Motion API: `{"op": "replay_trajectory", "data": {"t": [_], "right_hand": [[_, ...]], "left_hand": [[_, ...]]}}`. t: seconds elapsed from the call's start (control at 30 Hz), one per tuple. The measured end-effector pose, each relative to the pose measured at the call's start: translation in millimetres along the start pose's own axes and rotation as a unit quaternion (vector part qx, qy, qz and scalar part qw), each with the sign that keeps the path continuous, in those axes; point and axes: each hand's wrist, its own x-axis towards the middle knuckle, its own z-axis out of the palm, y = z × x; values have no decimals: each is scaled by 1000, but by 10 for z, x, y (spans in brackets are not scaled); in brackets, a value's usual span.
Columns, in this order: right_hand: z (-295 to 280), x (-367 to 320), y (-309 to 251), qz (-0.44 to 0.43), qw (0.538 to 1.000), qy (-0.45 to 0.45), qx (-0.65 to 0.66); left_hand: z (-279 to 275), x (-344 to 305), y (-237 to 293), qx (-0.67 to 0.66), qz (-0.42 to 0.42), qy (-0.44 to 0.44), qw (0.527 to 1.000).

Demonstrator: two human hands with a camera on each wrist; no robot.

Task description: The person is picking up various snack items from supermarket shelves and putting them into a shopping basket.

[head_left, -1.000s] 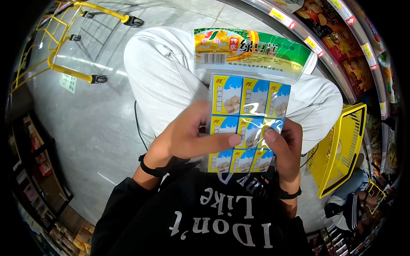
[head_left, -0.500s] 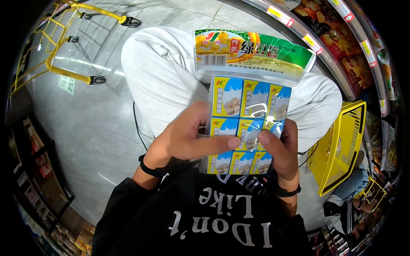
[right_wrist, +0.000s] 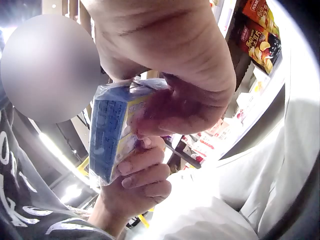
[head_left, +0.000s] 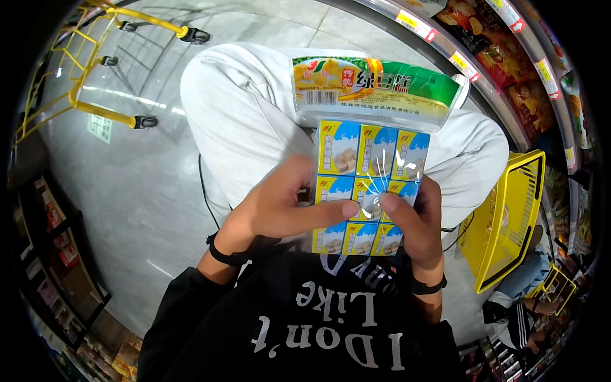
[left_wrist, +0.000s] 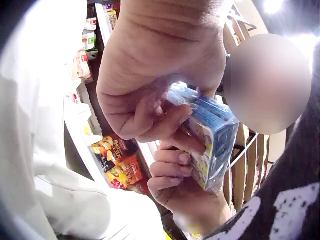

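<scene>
A clear plastic pack of small blue, white and yellow boxes [head_left: 338, 148] is held up over the lap, its green and yellow header card [head_left: 407, 89] at the far end. From the left, my left hand [head_left: 273, 200] grips the pack, thumb laid across its front. My right hand [head_left: 420, 223] holds the opposite side, and its thumb presses the film near the middle, where shiny creases spread out. Fingers of both hands curl behind the pack [left_wrist: 222, 135], as the left wrist view shows. The right wrist view shows the boxes' blue ends [right_wrist: 107, 135] through the film.
Crossed legs in white trousers [head_left: 223, 114] lie beneath the pack. A yellow basket [head_left: 509, 223] stands at the right, beside shelves with price tags [head_left: 417, 25] and snack bags [head_left: 531, 102]. A yellow wheeled cart [head_left: 102, 102] is at upper left. Another person [head_left: 515, 318] is at lower right.
The header card has dipped toward my body and the pack has tilted slightly. My right thumb has slid left over the front, and creases now radiate from it. The left hand stays nearly still.
</scene>
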Motion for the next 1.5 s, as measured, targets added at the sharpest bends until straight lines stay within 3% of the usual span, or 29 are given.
{"op": "replay_trajectory", "data": {"t": [0.17, 0.47, 0.87, 1.03, 1.37, 1.5], "right_hand": [[32, 17, 8, 1, 997, 47, -69], [62, 61, -33, -12, 989, 53, -137], [20, 41, 37, -21, 987, 75, -138], [31, 38, -6, -21, 991, 62, -116], [9, 49, 45, -55, 989, 77, -110], [-44, 61, 20, -64, 989, 98, -93]], "left_hand": [[28, 26, 117, 35, -83, 33, 995], [35, 46, 173, 125, -93, 82, 984], [120, 91, 174, 155, -75, 95, 980], [120, 77, 146, 173, -10, 102, 980], [104, 100, 45, 136, 2, 118, 984], [83, 115, 2, 135, -35, 155, 978]]}}
